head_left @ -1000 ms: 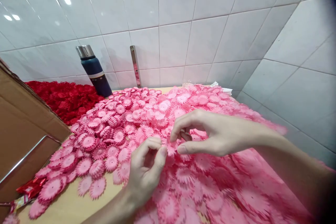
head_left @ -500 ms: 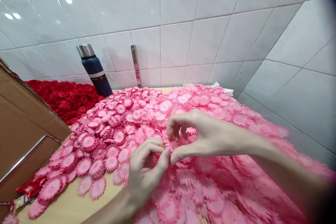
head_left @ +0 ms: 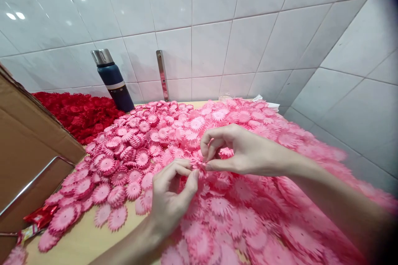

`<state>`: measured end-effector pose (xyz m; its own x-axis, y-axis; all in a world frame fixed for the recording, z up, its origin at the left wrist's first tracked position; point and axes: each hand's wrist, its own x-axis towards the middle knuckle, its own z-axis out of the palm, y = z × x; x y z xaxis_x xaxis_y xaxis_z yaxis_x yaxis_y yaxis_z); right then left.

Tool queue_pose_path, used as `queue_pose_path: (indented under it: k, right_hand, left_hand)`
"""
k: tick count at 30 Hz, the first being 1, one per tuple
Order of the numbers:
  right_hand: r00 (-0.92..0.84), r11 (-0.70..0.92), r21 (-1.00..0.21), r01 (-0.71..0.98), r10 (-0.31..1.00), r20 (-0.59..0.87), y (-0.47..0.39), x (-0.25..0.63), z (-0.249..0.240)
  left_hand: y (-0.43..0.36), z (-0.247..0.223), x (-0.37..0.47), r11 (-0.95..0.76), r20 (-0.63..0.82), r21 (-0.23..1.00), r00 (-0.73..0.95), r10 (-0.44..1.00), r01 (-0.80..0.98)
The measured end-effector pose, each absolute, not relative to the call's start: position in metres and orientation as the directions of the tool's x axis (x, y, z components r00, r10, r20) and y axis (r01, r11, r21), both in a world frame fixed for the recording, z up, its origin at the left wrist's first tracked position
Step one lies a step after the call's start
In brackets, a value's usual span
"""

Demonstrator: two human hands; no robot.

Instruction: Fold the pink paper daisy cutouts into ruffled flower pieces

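Observation:
Between my two hands is a pink scalloped flower piece [head_left: 197, 165], its edges partly lost against the pile behind. My left hand [head_left: 174, 190] pinches its left side between thumb and fingers. On its right side, the thumb and curled fingers of my right hand [head_left: 236, 151] close on it. Below and around both hands spreads a large heap of pink flower pieces [head_left: 220, 207], round with notched edges and small centre holes. Smaller stacked pink pieces [head_left: 107, 165] lie to the left of my left hand.
A blue bottle [head_left: 115, 85] with a steel cap stands at the back left beside a red heap [head_left: 77, 116]. A cardboard box [head_left: 31, 132] fills the left edge, with a red wrapper [head_left: 41, 216] near it. Behind is a tiled wall [head_left: 211, 49] with a metal strip [head_left: 162, 75].
The fingers of my right hand have drawn in toward its thumb, and that hand is slightly higher. The flower piece between the hands shows more plainly. The view has shifted a little.

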<state>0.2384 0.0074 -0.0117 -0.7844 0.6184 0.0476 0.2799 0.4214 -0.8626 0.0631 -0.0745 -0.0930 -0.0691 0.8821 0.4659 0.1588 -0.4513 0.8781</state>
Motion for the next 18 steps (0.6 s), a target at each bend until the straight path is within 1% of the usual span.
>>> queue_pose_path:
  k: [4,8,12,14,18]
  right_hand:
    - [-0.785,0.411,-0.867,0.282,0.619,0.037,0.0076,0.2376,-0.0132]
    - [-0.776,0.460,-0.837,0.297,0.627,0.069,0.0093,0.2383,-0.0130]
    - [-0.758,0.481,-0.828,0.289,0.643,0.109,0.0106,0.2377,-0.0132]
    - [-0.752,0.482,-0.826,0.293,0.649,0.112,0.0099,0.2365,-0.0134]
    - [-0.772,0.567,-0.757,0.325,0.622,0.134,0.0055,0.2336,-0.0132]
  left_hand:
    - [-0.0738,-0.0950,0.0652,-0.434,0.437,0.899,-0.153,0.886,0.057]
    - [-0.0733,-0.0955,0.0642,-0.425,0.431,0.902,-0.186,0.883,0.072]
    - [-0.0744,-0.0947,0.0610,-0.455,0.463,0.886,-0.139,0.875,0.089]
    - [-0.0749,-0.0936,0.0598,-0.482,0.496,0.865,-0.095,0.863,0.135]
    - [-0.0748,-0.0901,0.0590,-0.513,0.537,0.826,-0.048,0.842,0.233]
